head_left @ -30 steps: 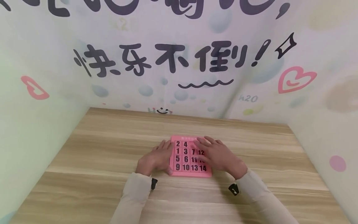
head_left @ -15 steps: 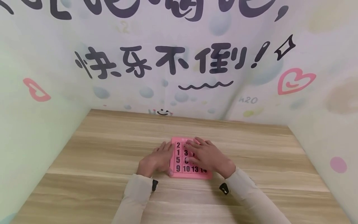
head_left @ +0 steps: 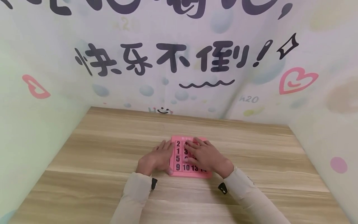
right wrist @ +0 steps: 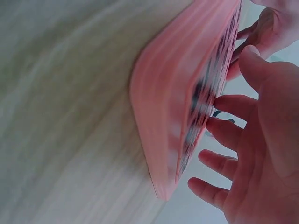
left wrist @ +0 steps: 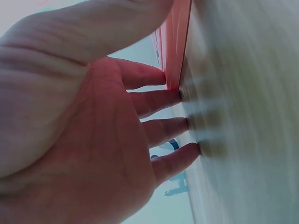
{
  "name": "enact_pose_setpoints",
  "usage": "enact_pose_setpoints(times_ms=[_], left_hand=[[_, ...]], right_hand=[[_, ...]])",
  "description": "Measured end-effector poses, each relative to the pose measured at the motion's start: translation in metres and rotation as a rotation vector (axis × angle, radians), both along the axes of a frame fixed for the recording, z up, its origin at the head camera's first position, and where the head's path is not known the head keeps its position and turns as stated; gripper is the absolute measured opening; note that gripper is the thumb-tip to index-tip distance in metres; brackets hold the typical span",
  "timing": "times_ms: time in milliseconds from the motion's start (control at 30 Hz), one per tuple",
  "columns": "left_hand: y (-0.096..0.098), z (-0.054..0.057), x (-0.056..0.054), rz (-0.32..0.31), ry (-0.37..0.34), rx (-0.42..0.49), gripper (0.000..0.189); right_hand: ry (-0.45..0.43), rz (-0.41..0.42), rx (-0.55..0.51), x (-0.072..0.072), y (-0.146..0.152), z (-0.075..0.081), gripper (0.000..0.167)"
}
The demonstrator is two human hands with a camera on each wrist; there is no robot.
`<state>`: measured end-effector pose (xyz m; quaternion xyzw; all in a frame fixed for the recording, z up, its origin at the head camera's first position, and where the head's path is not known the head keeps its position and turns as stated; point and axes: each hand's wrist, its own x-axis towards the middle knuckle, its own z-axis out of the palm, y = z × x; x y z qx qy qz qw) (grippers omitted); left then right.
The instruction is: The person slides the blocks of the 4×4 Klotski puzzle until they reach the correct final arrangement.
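A pink number slide puzzle (head_left: 193, 175) lies flat on the table, its black-numbered tiles set in a raised frame. Along its left side rests my left hand (head_left: 158, 158), thumb at the near-left corner. In the left wrist view, that hand's fingers (left wrist: 163, 132) are spread, with tips down at the wood and the index finger against the pink side wall. My right hand (head_left: 209, 157) reaches over the tiles from the right, fingers extended. Two of its fingertips (right wrist: 217, 123) come right to the tile faces in the right wrist view. Most tiles on the right are hidden beneath it.
The wood-grain table (head_left: 112, 140) stretches around the puzzle on all sides. A printed backdrop (head_left: 134, 93) with large dark lettering rises behind it, and pale walls close in the left and right sides.
My right hand has shifted left across the puzzle, now covering the 4 tile and more of the middle columns. The left hand and the puzzle have stayed in place.
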<state>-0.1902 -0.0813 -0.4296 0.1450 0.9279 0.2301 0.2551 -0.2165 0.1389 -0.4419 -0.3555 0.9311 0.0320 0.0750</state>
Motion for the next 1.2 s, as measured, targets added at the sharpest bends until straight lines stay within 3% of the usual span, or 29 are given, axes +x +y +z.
enact_pose_setpoints(times_ms=[500,633,933,1200], left_hand=[[0.0,-0.008,0.002,-0.004,-0.002,0.021,0.116],[-0.001,-0.007,-0.003,-0.011,0.022,0.009,0.115],[0.001,0.0,-0.009,-0.016,0.006,0.035,0.116],[-0.006,-0.004,-0.007,0.003,-0.032,0.041,0.119]], right_hand=[[-0.02,-0.003,-0.005,0.005,0.007,-0.008,0.066],[-0.005,-0.019,-0.019,0.004,0.011,-0.004,0.068],[-0.013,-0.091,-0.048,0.004,0.031,-0.004,0.067],[-0.019,-0.05,-0.027,0.003,0.028,-0.004,0.068]])
